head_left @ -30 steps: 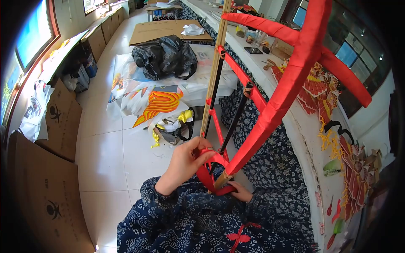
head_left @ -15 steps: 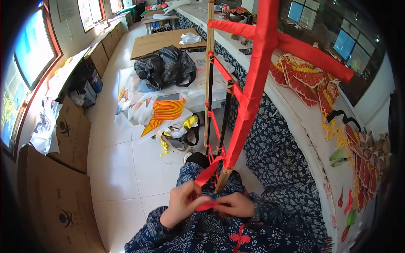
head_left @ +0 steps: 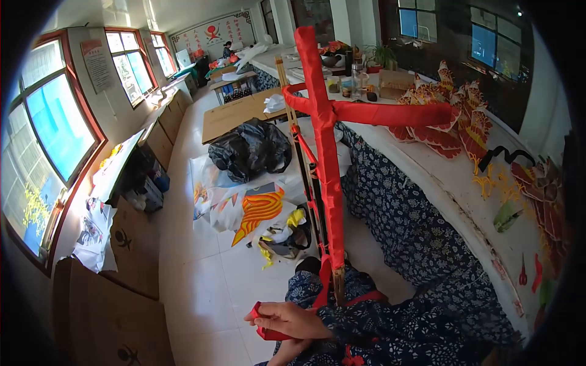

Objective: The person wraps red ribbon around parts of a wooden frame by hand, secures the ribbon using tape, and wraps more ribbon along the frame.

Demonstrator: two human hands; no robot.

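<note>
A tall frame of poles stands between my legs, and its near pole (head_left: 329, 177) is wrapped in red cloth strip. Bare wood (head_left: 339, 283) shows at the pole's lower end. A loose red strip (head_left: 325, 283) hangs from the wrapping beside it. My right hand (head_left: 290, 320) reaches across to the left, fingers curled round a bunched red strip (head_left: 268, 332). Below it is my left hand (head_left: 290, 352), mostly hidden by the right hand and the lower edge, so its fingers do not show. A red crosspiece (head_left: 397, 114) sticks out near the top.
On the right, a long counter (head_left: 421, 165) holds red-and-yellow cut pieces (head_left: 427, 122), scissors (head_left: 523, 271) and a black strip (head_left: 503, 157). Ahead are a black plastic bag (head_left: 250, 149) and an orange-striped sheet (head_left: 259, 213). Cardboard boxes (head_left: 110, 311) stand left.
My hands have moved from in front of the pole down and left, the right crossing over the left. The view has tilted up, and the frame stands more upright in it.
</note>
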